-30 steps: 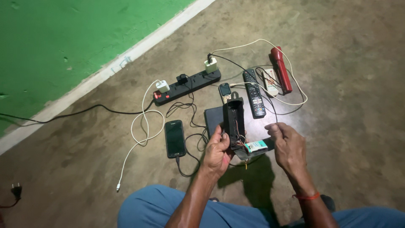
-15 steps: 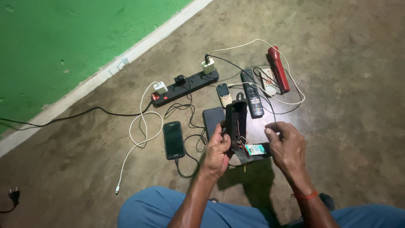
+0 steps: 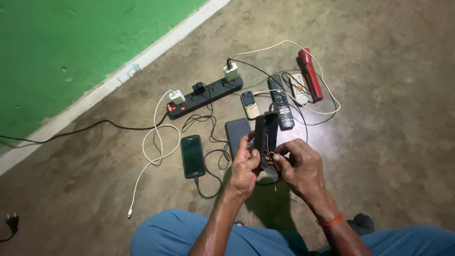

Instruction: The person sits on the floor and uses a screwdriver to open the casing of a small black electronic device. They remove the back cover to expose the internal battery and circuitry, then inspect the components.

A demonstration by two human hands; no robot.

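Black plastic is what the head view is showing at the centre: an opened black device casing (image 3: 265, 137) standing upright above the concrete floor (image 3: 379, 142), just in front of the person's knees, with thin red and orange wires (image 3: 271, 159) spilling out at its lower end. The left hand (image 3: 244, 166) is wrapping around the casing's lower left side, thumb lying up along the edge, fingers closed on it and holding it steady. The right hand (image 3: 298, 168) is curling in from the right, fingertips pinching in among the wires at the bottom; whether they are actually gripping one strand I cannot tell, it is too small to see.

The risk from here, as I judge it: those wires look fine and loose, so a tug from the right fingers could be pulling one off its joint, and the casing, held only at its base, could be tipping. Both forearms are reaching forward with wrists bent inward toward each other, a red band (image 3: 330, 221) sitting on the right wrist. Just beyond the casing, a power bank (image 3: 237, 132), a smartphone (image 3: 193, 155) and a remote control (image 3: 280, 101) are lying near a black power strip (image 3: 206, 96)
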